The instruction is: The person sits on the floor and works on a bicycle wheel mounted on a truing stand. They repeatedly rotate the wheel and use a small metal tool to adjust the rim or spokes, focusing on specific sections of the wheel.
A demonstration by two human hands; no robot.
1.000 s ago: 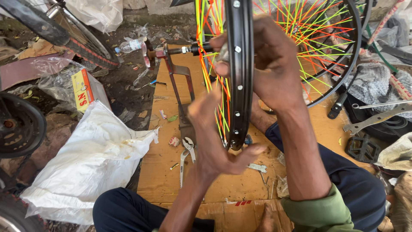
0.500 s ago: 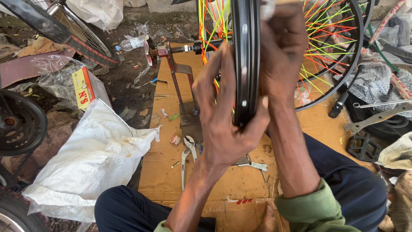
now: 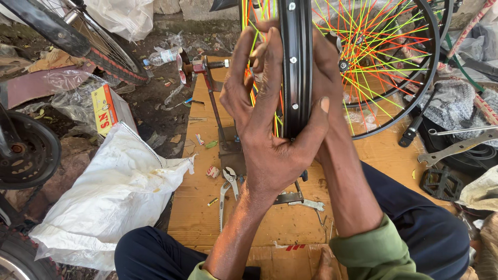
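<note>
Black metal fills the middle of the view: one bicycle wheel rim (image 3: pixel 295 67) stands edge-on, upright, and both hands are on it. Left hand (image 3: pixel 264 129) wraps the rim from its left side, thumb hooked across the front edge, fingers curled up among the spokes (image 3: pixel 384 57), which fan out in orange, yellow and green. Right hand (image 3: pixel 324 83) presses on the rim's far side, fingers closed round it, partly hidden behind the metal. So one rim, two hands, both gripping.

Just under the left hand sits a brown metal stand (image 3: pixel 228 140) with a threaded axle bolt at its top, resting on a cardboard sheet (image 3: pixel 207 207). Below the left wrist lies one pair of pliers (image 3: pixel 228 184), handles toward the person, and beside it, under the right forearm, one small flat spanner (image 3: pixel 308 205). A few scraps of paper dot the cardboard.

Further left of the left hand, one big white sack (image 3: pixel 109 202) slumps on the ground, contents unseen; beyond it one yellow and red carton (image 3: pixel 106 109), closed, and one clear plastic bottle (image 3: pixel 161 56) lying flat. A bicycle tyre (image 3: pixel 78 44) crosses the top left corner.

Right of the right hand: one long grey wrench (image 3: pixel 456 148) and one black pedal (image 3: pixel 441 184) just below it.
</note>
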